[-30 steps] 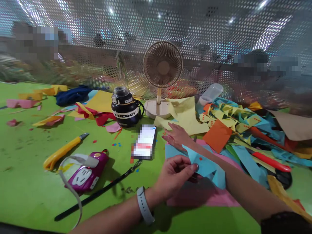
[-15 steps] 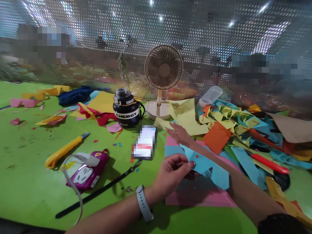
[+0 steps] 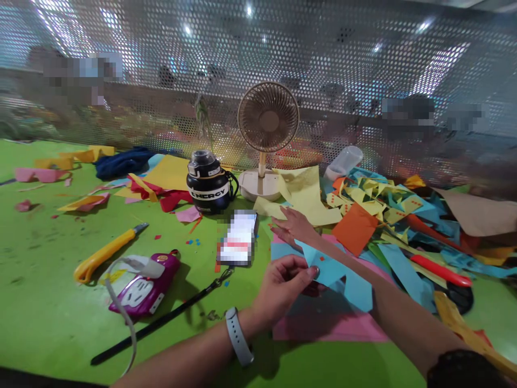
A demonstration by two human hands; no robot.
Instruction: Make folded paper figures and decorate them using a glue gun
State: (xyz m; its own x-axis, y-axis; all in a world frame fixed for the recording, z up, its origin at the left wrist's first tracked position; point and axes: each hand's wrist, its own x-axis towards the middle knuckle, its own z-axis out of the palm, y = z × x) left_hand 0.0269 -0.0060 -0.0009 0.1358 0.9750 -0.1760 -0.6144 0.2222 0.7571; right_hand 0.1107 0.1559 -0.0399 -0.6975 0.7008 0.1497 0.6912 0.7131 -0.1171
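My left hand [image 3: 285, 283], with a pale watch strap at the wrist, pinches the left part of a cut blue paper [image 3: 339, 276] between thumb and fingers. A small red diamond shows on that paper. Beyond it, my right hand [image 3: 297, 226] reaches forward with fingers spread, near the lower edge of the yellow paper [image 3: 309, 196]; nothing shows in its grasp. The right forearm passes behind the blue paper. Pink paper [image 3: 327, 330] and another blue sheet lie on the green table below both arms.
Ahead stand a fan [image 3: 269, 121] and a black bottle [image 3: 210, 186]. A phone [image 3: 238, 237] lies left of my hands, with a yellow cutter [image 3: 107, 253] and purple power strip [image 3: 147, 288] farther left. Paper scraps and red-handled scissors [image 3: 440, 270] lie right.
My right hand has lifted slightly off the yellow paper's edge, its fingers now more spread. My left hand still holds the blue paper. The whole view has shifted slightly.
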